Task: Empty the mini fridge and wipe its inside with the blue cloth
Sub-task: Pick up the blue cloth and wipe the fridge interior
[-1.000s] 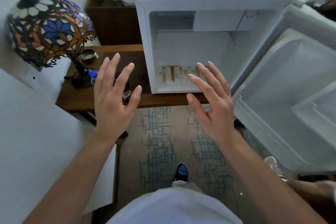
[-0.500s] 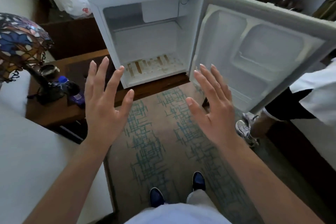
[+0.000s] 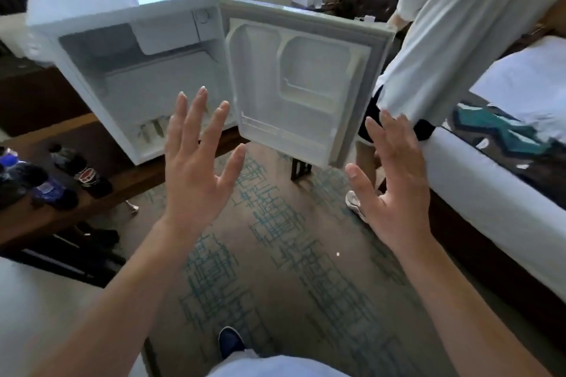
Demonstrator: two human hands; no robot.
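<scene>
The white mini fridge (image 3: 92,6) stands on a low wooden table (image 3: 128,174), its door (image 3: 300,92) swung wide open to the right. Nothing is stored inside; brownish stains streak its floor (image 3: 150,131). My left hand (image 3: 199,168) is raised in front of the fridge's lower right corner, fingers spread, holding nothing. My right hand (image 3: 395,190) is raised to the right of the door, fingers spread, also holding nothing. Several dark bottles (image 3: 61,177) lie on the table to the fridge's left. No blue cloth is in view.
Another person (image 3: 444,40) in a white shirt stands right behind the open door, one shoe (image 3: 355,202) on the patterned carpet (image 3: 275,254). A bed (image 3: 490,193) runs along the right. A white surface (image 3: 39,309) fills the lower left.
The view has swung to the right and pulled back: the fridge has shifted left, and the other person and the bed have come into sight. Both hands stay raised and spread.
</scene>
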